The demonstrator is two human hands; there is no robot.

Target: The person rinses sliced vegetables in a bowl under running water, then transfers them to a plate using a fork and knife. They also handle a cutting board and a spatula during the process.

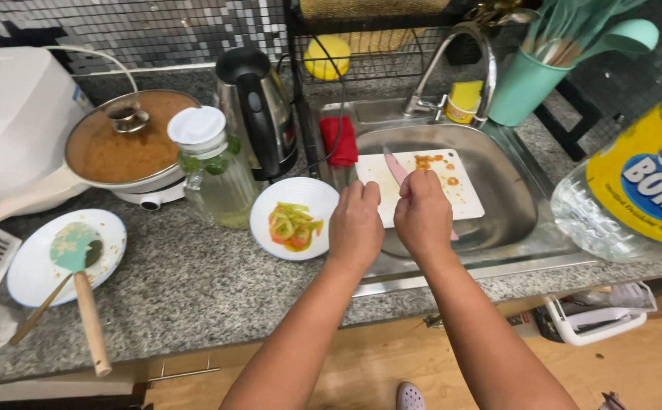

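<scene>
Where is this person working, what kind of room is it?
Most likely a home kitchen. A steel sink with a tap is set into a speckled stone counter, a lidded pan and an electric kettle stand nearby, and the right hand holds a pink knife over a white cutting board.

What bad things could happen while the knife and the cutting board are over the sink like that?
The white cutting board lies across the sink, not on the flat counter, so it might wobble or slip under pressure. The left hand sits close beside the right hand, which holds the pink knife, so fingers could get nicked. The plate of cut vegetables stands right by the left hand and could be bumped.
</scene>
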